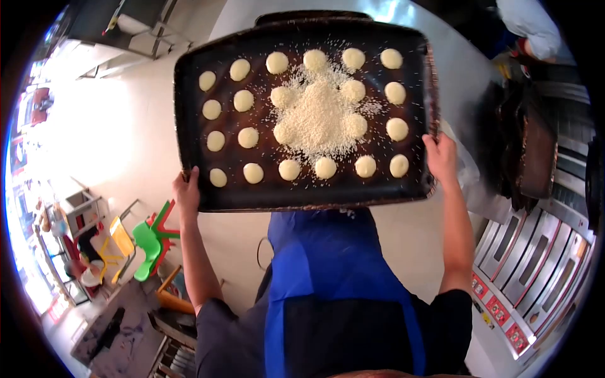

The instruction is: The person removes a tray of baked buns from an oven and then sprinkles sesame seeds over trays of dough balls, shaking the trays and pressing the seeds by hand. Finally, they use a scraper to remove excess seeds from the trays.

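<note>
A dark baking tray is held up in front of me, tilted slightly. My left hand grips its near left corner, and my right hand is closed on its right edge. Rows of round, pale dough pieces lie across the tray. A heap of sesame seeds covers the middle, partly hiding some of the rounds, with loose seeds scattered around it. Both thumbs show at the rim; the other fingers are mostly hidden beneath.
A metal table stands beyond and right of the tray. Stacked dark trays and a deck oven are on the right. Another person's white sleeve shows at top right. Green and yellow chairs stand at left.
</note>
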Tool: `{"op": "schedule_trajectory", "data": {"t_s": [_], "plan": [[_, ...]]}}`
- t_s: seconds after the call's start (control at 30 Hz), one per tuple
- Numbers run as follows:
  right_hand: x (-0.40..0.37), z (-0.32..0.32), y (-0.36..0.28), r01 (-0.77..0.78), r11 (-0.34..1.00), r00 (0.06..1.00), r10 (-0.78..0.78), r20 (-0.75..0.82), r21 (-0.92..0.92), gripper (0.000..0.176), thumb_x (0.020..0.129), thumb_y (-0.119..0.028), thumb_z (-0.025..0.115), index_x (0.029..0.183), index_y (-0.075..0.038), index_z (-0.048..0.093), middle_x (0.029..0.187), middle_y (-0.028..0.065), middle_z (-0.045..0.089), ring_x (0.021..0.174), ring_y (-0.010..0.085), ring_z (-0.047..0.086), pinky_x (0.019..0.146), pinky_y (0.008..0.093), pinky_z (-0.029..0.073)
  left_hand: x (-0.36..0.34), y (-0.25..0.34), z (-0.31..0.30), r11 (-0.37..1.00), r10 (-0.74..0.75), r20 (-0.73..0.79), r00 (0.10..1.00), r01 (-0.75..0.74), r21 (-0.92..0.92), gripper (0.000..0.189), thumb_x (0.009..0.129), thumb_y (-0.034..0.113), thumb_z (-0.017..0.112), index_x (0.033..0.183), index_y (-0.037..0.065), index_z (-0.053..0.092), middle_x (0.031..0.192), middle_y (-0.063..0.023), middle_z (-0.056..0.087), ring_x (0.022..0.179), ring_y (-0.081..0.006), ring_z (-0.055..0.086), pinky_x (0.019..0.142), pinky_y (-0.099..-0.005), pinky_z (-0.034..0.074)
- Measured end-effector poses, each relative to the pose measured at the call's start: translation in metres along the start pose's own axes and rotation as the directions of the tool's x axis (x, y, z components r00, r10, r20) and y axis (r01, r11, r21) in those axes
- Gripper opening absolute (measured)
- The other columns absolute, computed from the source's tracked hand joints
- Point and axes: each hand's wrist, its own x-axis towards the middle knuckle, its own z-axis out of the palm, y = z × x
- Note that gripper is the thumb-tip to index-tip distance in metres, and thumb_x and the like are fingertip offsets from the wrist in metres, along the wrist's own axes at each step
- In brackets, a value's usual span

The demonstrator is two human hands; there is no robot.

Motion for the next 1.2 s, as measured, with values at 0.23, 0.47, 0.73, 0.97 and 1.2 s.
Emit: {"op": "schedule_trajectory", "data": {"t_s": [0.23,0.47,0.73,0.97,1.2], "plan": [[0.012,-0.026,0.123,-0.144,0.988,0.988,0.146,0.049,-0.052,0.036,0.092,-0.030,0.068,0.091,0.005,0.064,0.076,0.0231,0.066,0.072,0.0342,0.065,0.072,0.0438,0.049,-0.035,0.080,0.058,0.982,0.072,0.070,0.995,-0.083,0.170,0.032,0.096,0.028,0.063,0.094,-0.003,0.068,0.087,-0.0305,0.067,0.087,-0.0510,0.063,0.076,-0.0523,0.052],[-0.059,-0.086,0.024,-0.048,0.992,0.996,0.055,0.064,-0.118,0.031,0.092,-0.023,0.065,0.094,0.008,0.064,0.079,0.0220,0.066,0.072,0.0308,0.063,0.075,0.0416,0.049,-0.043,0.034,0.031,0.999,0.022,0.224,0.974,-0.028,0.024,0.033,0.095,0.026,0.061,0.104,-0.004,0.070,0.087,-0.0309,0.068,0.085,-0.0448,0.069,0.075,-0.0467,0.054],[-0.088,-0.158,0.033,-0.205,0.963,0.960,0.233,0.154,-0.176,0.024,0.091,-0.015,0.064,0.101,0.007,0.066,0.082,0.0142,0.068,0.074,0.0175,0.057,0.076,0.0368,0.049,-0.075,0.030,0.056,0.981,0.132,0.360,0.924,-0.070,-0.181,0.026,0.096,0.020,0.061,0.098,-0.006,0.065,0.075,-0.0146,0.066,0.070,-0.0168,0.059,0.066,-0.0390,0.048],[-0.089,-0.146,0.116,-0.266,0.949,0.943,0.292,0.157,-0.168,0.021,0.087,-0.016,0.067,0.089,0.004,0.064,0.073,0.0089,0.064,0.068,0.0158,0.056,0.068,0.0376,0.047,-0.082,0.103,0.039,0.986,0.101,0.387,0.916,-0.143,0.081,0.025,0.091,0.019,0.061,0.092,-0.005,0.067,0.081,-0.0325,0.064,0.082,-0.0496,0.065,0.069,-0.0497,0.052],[-0.102,-0.076,0.146,-0.284,0.958,0.951,0.286,0.118,-0.033,0.027,0.083,-0.022,0.070,0.079,0.004,0.063,0.065,0.0111,0.058,0.063,0.0189,0.058,0.063,0.0396,0.046,-0.053,0.089,0.054,0.957,0.191,0.289,0.938,-0.243,0.158,0.027,0.093,0.022,0.061,0.097,-0.004,0.067,0.088,-0.0309,0.066,0.088,-0.0490,0.065,0.077,-0.0520,0.052]]}}
